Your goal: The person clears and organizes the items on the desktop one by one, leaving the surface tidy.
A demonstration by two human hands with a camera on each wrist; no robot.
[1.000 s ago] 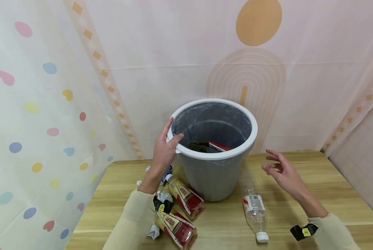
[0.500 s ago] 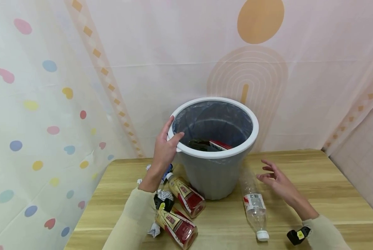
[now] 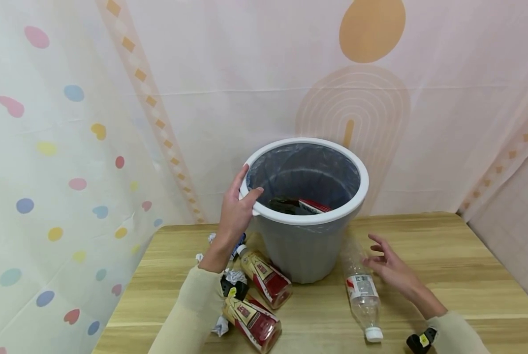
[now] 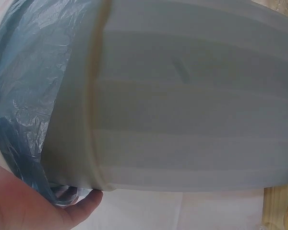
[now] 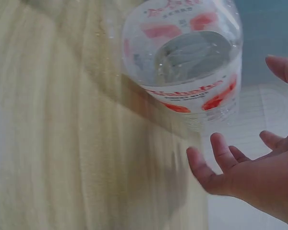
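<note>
- The clear plastic bottle (image 3: 360, 290) lies on its side on the wooden table (image 3: 445, 275), just right of the bin's base, with its white cap pointing toward you
- Your right hand (image 3: 385, 268) is beside the bottle's upper part, fingers spread wide and holding nothing; in the wrist view the fingertips (image 5: 216, 148) are close to the labelled wall of the bottle (image 5: 187, 62) but not yet around it
- Your left hand (image 3: 237, 209) grips the white rim of the grey bin (image 3: 305, 246), thumb hooked inside over the blue liner (image 4: 24, 96), fingers outside
- The bin stands upright at the back of the table; something dark and a red-and-white pack lie at its bottom
- Near your left forearm lie two red-labelled bottles (image 3: 264, 278) and some crumpled paper (image 3: 219, 327), all close to the bin's left side
- Risk, as I judge it: the bottle is round, light and looks empty, so a glancing touch from open fingers could send it rolling toward the table edge
- A hard squeeze on thin plastic could make it buckle and slip out
- Pulling on the rim with your left hand could tip the light bin or drag the liner loose
</note>
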